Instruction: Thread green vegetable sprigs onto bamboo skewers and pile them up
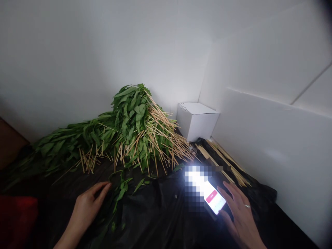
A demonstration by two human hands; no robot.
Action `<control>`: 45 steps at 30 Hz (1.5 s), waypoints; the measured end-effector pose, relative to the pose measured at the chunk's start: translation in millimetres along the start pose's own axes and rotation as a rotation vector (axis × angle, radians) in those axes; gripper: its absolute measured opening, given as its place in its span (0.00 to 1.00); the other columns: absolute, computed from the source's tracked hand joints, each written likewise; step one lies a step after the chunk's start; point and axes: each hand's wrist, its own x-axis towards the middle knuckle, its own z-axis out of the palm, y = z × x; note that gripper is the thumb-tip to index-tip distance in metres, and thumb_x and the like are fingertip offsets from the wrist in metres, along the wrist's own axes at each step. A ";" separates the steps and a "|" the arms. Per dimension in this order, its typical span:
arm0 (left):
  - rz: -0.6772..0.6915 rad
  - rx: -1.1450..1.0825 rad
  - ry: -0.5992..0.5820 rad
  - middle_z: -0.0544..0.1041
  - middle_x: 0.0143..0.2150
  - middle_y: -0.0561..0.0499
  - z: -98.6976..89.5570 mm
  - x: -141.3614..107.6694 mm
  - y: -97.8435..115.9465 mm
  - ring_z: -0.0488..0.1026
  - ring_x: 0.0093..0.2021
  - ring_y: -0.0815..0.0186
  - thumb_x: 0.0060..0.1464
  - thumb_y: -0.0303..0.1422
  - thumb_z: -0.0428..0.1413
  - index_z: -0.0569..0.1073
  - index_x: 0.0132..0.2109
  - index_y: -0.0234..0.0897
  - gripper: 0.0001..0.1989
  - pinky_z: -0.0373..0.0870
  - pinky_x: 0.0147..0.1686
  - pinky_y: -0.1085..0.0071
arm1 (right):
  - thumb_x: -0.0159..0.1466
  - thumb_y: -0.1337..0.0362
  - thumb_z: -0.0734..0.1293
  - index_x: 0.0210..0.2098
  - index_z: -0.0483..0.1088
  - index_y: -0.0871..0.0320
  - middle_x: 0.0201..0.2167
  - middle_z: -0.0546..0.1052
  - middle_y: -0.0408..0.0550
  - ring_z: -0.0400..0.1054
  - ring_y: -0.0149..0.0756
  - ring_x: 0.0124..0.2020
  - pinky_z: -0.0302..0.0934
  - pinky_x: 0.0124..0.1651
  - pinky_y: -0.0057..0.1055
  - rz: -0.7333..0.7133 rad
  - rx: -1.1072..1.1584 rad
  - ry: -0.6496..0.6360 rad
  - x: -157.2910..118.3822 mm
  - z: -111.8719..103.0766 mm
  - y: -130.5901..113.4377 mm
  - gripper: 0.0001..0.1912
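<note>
A phone [214, 199] with a bright screen and a pink button lies on the black sheet [155, 214]. Beside its lower right edge is my right hand [240, 214], a ring on one finger, thumb and fingers apart near the phone. My left hand [88, 205] is at the lower left, thumb and fingertips close together next to a loose green sprig [123, 190]; whether anything thin is between them cannot be made out. Behind it rises a heap of leafy greens [129, 110] with many thin wooden sticks [166, 135] poking out toward the front and right.
A white box [198, 121] stands in the back corner against the walls. More loose sticks [228, 164] lie in front of it along the right wall. Something red [18, 221] is at the lower left, and a brown surface [10, 143] shows at the left edge.
</note>
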 end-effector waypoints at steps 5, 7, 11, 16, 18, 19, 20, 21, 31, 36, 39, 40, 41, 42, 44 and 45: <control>0.014 0.011 -0.083 0.83 0.36 0.51 -1.0 -0.8 7.4 0.81 0.34 0.60 0.50 0.54 0.52 0.80 0.36 0.41 0.23 0.74 0.33 0.75 | 0.67 0.51 0.58 0.65 0.53 0.49 0.65 0.57 0.53 0.52 0.57 0.64 0.52 0.59 0.57 0.017 0.007 -0.013 -1.4 1.4 0.3 0.28; 0.033 0.020 -0.119 0.83 0.34 0.51 0.1 -1.3 9.9 0.80 0.32 0.62 0.50 0.54 0.53 0.80 0.35 0.42 0.22 0.73 0.31 0.76 | 0.67 0.51 0.58 0.65 0.54 0.50 0.65 0.57 0.54 0.52 0.58 0.64 0.53 0.59 0.57 0.020 0.010 -0.017 -1.7 2.0 0.9 0.28; 0.054 0.051 -0.159 0.81 0.30 0.51 4.2 -2.1 8.0 0.78 0.29 0.63 0.48 0.53 0.55 0.80 0.34 0.41 0.21 0.71 0.28 0.75 | 0.67 0.51 0.59 0.64 0.55 0.51 0.65 0.57 0.54 0.52 0.58 0.64 0.53 0.59 0.57 0.019 0.014 -0.016 -2.5 2.4 2.4 0.28; 0.081 0.047 -0.206 0.81 0.33 0.50 5.1 -2.4 2.0 0.79 0.32 0.61 0.51 0.49 0.53 0.79 0.35 0.41 0.19 0.72 0.33 0.74 | 0.67 0.52 0.59 0.65 0.54 0.50 0.65 0.57 0.54 0.51 0.57 0.64 0.52 0.59 0.57 0.016 0.026 -0.006 -3.0 1.6 1.9 0.28; 0.079 0.034 -0.204 0.82 0.35 0.50 3.5 -2.2 2.6 0.80 0.34 0.61 0.51 0.49 0.52 0.79 0.35 0.41 0.19 0.73 0.35 0.73 | 0.67 0.52 0.59 0.64 0.54 0.50 0.65 0.56 0.54 0.51 0.57 0.64 0.52 0.60 0.57 0.023 0.029 -0.011 -2.8 1.4 1.4 0.28; 0.075 0.028 -0.195 0.82 0.35 0.49 2.6 -2.0 3.7 0.80 0.34 0.60 0.51 0.49 0.52 0.79 0.35 0.40 0.19 0.73 0.36 0.73 | 0.67 0.52 0.59 0.64 0.54 0.50 0.65 0.56 0.54 0.51 0.57 0.64 0.52 0.60 0.57 0.024 0.029 -0.012 -2.7 1.4 1.2 0.28; 0.069 0.022 -0.181 0.82 0.36 0.49 1.6 -1.9 5.2 0.80 0.35 0.60 0.51 0.50 0.52 0.79 0.35 0.40 0.20 0.73 0.37 0.73 | 0.67 0.52 0.59 0.64 0.55 0.50 0.65 0.57 0.54 0.51 0.57 0.64 0.52 0.60 0.57 0.026 0.028 -0.014 -2.7 1.5 1.2 0.28; 0.061 0.016 -0.162 0.82 0.36 0.49 0.6 -1.7 6.9 0.80 0.36 0.59 0.51 0.50 0.52 0.79 0.36 0.40 0.20 0.73 0.38 0.72 | 0.67 0.51 0.59 0.64 0.55 0.50 0.65 0.57 0.54 0.51 0.57 0.64 0.52 0.60 0.57 0.027 0.027 -0.016 -2.6 1.7 1.4 0.28; -0.112 -0.020 -0.046 0.82 0.32 0.51 -7.1 -3.0 16.8 0.76 0.25 0.65 0.51 0.49 0.49 0.73 0.38 0.39 0.19 0.70 0.24 0.76 | 0.67 0.51 0.58 0.65 0.53 0.49 0.65 0.56 0.53 0.50 0.57 0.65 0.52 0.60 0.57 0.033 0.028 -0.021 -3.1 3.0 1.7 0.28; -0.097 -0.047 -0.091 0.82 0.34 0.51 -5.5 -3.1 14.9 0.78 0.28 0.63 0.48 0.47 0.52 0.74 0.38 0.40 0.17 0.70 0.24 0.76 | 0.67 0.51 0.59 0.65 0.54 0.50 0.65 0.57 0.54 0.51 0.58 0.65 0.52 0.59 0.58 0.024 0.019 -0.029 -4.7 3.0 1.8 0.28; -0.065 -0.055 -0.101 0.82 0.35 0.51 -3.4 -3.3 12.6 0.78 0.29 0.63 0.49 0.47 0.53 0.74 0.39 0.40 0.17 0.71 0.26 0.76 | 0.67 0.51 0.58 0.65 0.54 0.50 0.65 0.57 0.54 0.50 0.57 0.65 0.51 0.60 0.58 0.027 0.027 -0.035 1.4 1.6 0.1 0.28; -0.058 -0.053 -0.100 0.82 0.35 0.51 -2.8 -3.4 11.8 0.79 0.29 0.63 0.49 0.47 0.53 0.74 0.39 0.40 0.18 0.71 0.26 0.76 | 0.68 0.51 0.58 0.65 0.54 0.50 0.65 0.57 0.54 0.50 0.57 0.65 0.51 0.60 0.58 0.026 0.035 -0.031 5.5 0.9 -1.2 0.28; -0.054 -0.050 -0.098 0.82 0.35 0.51 -2.3 -3.4 11.1 0.79 0.29 0.63 0.49 0.47 0.53 0.75 0.39 0.40 0.18 0.72 0.26 0.76 | 0.68 0.51 0.57 0.64 0.54 0.50 0.65 0.57 0.54 0.50 0.57 0.65 0.51 0.60 0.58 0.023 0.044 -0.022 10.6 0.5 -2.8 0.28; -0.049 -0.046 -0.095 0.83 0.35 0.51 -1.9 -3.5 10.4 0.79 0.29 0.63 0.49 0.47 0.53 0.75 0.39 0.40 0.18 0.72 0.26 0.76 | 0.68 0.50 0.57 0.64 0.54 0.50 0.64 0.57 0.54 0.50 0.56 0.65 0.51 0.60 0.58 0.017 0.053 -0.007 16.5 0.2 -4.7 0.27; -0.037 -0.040 -0.086 0.83 0.35 0.51 -1.3 -3.5 9.3 0.80 0.30 0.62 0.49 0.47 0.53 0.75 0.39 0.40 0.18 0.72 0.26 0.76 | 0.68 0.49 0.56 0.64 0.55 0.50 0.64 0.58 0.54 0.50 0.56 0.65 0.52 0.60 0.58 0.000 0.067 0.022 29.2 1.0 -8.8 0.27; -0.033 -0.039 -0.083 0.83 0.35 0.51 -1.1 -3.4 8.8 0.80 0.31 0.62 0.49 0.47 0.53 0.76 0.39 0.40 0.18 0.72 0.27 0.77 | 0.68 0.49 0.56 0.64 0.56 0.50 0.64 0.58 0.54 0.50 0.56 0.65 0.52 0.60 0.58 -0.009 0.070 0.028 35.3 2.0 -10.8 0.27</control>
